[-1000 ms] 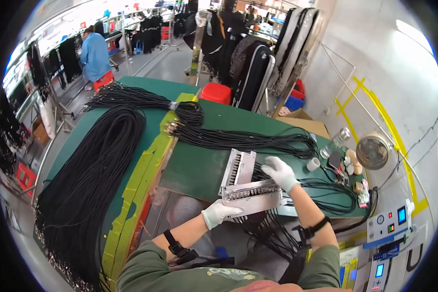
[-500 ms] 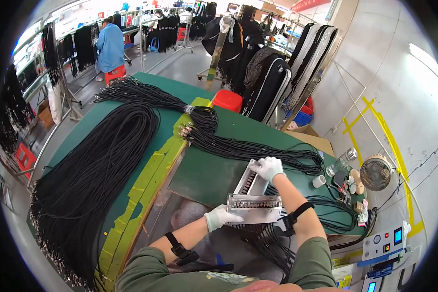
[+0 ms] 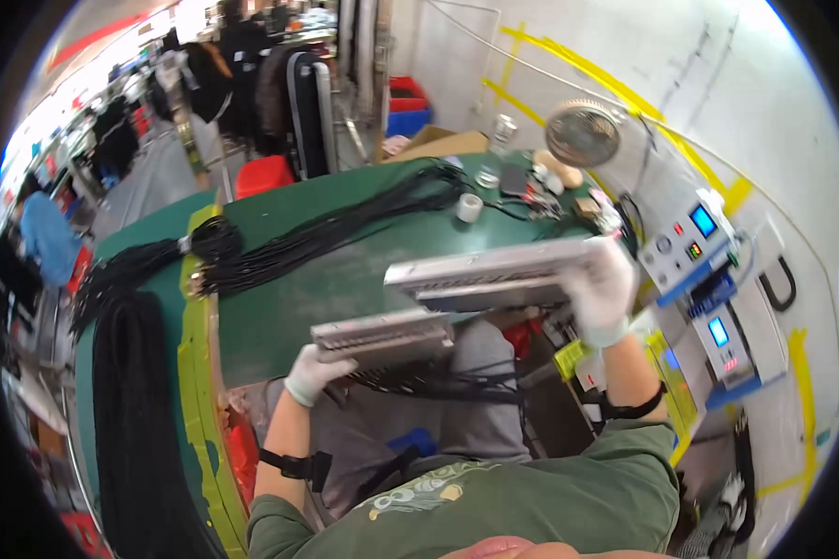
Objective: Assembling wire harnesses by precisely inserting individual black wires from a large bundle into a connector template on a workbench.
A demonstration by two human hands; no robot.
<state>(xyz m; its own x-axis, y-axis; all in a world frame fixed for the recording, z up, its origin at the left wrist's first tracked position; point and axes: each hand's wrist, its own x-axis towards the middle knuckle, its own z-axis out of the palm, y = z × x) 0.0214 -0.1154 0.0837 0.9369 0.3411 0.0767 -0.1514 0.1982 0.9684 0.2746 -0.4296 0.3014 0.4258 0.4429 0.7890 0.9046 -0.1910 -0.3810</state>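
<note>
My left hand (image 3: 315, 374), in a white glove, grips the end of a metal fixture bar (image 3: 382, 335) held over my lap. Black cables (image 3: 438, 384) trail from beneath that bar toward the right. Raised higher and farther right, my gloved right hand (image 3: 604, 293) is closed on the end of a second, longer metal fixture (image 3: 480, 268) with a slotted row along its side. The two fixtures are apart, the longer one just beyond the shorter. Motion blurs my right hand and hides the small parts in the slots.
Black cable bundles (image 3: 336, 224) lie across the green table (image 3: 298, 326), with a larger pile (image 3: 135, 401) at left. A white cup (image 3: 469, 208), a glass bottle (image 3: 489, 170) and a fan (image 3: 583, 133) stand at the back right. Control boxes (image 3: 685, 242) with lit screens sit at right.
My view has swung to the right. The longer fixture has moved right and up, away from the shorter one, with my right hand. My left hand still holds the shorter fixture with cables.
</note>
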